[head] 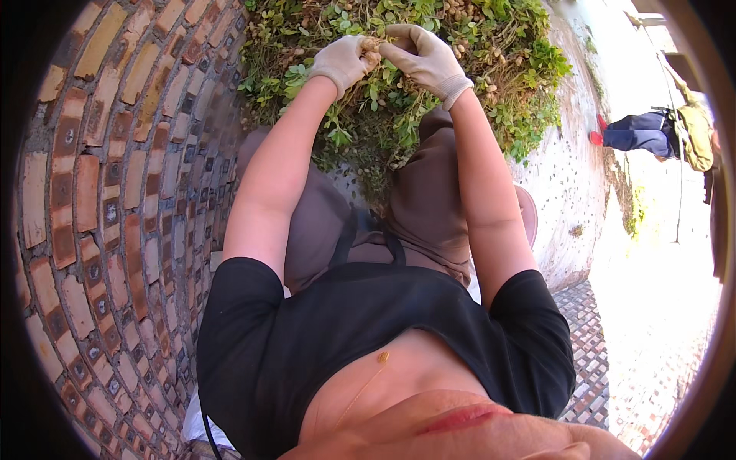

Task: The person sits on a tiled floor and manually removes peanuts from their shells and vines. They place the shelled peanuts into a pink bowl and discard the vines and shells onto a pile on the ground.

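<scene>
A large heap of uprooted peanut plants (379,98), with green leaves and pale pods among the stems, lies before my knees. My left hand (344,60), in a cream work glove, is closed around a few peanut pods (371,49) above the heap. Close beside it, my right hand (422,60), gloved alike, has its thumb and fingertips bent towards these pods. Whether the right fingertips grip a pod or stem cannot be told. More pods (494,89) show among the plants right of my right wrist.
A brick wall (126,172) rises close on my left. To the right lies a pale ground surface (566,195) strewn with small bits, and brick paving (583,345) behind it. A person in blue trousers (638,135) and red shoes is at the far right.
</scene>
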### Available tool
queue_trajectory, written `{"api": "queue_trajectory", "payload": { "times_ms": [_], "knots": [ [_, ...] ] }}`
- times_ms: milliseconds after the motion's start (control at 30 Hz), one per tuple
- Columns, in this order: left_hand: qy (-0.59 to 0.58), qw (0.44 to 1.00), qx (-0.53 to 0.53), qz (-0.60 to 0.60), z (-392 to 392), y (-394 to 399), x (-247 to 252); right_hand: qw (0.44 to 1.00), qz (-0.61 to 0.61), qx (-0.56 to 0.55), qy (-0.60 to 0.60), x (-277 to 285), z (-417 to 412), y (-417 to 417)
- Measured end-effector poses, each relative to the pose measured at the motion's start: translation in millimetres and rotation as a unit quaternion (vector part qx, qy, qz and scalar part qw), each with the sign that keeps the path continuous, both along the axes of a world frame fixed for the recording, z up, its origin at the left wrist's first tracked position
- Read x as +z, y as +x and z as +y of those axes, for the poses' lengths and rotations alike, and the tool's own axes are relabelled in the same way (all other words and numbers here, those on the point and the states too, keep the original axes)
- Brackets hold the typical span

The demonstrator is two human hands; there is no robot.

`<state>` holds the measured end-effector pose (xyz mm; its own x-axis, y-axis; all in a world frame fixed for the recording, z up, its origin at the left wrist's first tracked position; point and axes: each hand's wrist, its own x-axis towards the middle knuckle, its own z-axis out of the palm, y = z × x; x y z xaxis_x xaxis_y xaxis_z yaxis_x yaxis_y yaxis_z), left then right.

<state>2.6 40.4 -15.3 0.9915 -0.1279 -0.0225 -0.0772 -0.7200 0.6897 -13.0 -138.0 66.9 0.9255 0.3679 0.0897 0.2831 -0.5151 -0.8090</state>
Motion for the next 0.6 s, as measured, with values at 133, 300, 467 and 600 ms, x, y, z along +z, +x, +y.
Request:
{"api": "queue_trajectory", "payload": {
  "times_ms": [133,300,467,600],
  "knots": [
    [0.065,0.997,-0.039,0.024,-4,1,10,0.991,-0.064,0.052,-0.105,-17,32,18],
    [0.084,0.995,0.0,-0.046,-5,-3,18,0.968,0.141,-0.012,0.208,-26,29,24],
    [-0.017,0.999,-0.012,-0.037,-9,12,-2,0.77,0.322,0.004,0.552,-27,0,48],
    [0.055,0.997,0.001,-0.057,-14,6,9,0.795,0.349,-0.128,0.48,-18,11,37]
  ]
}}
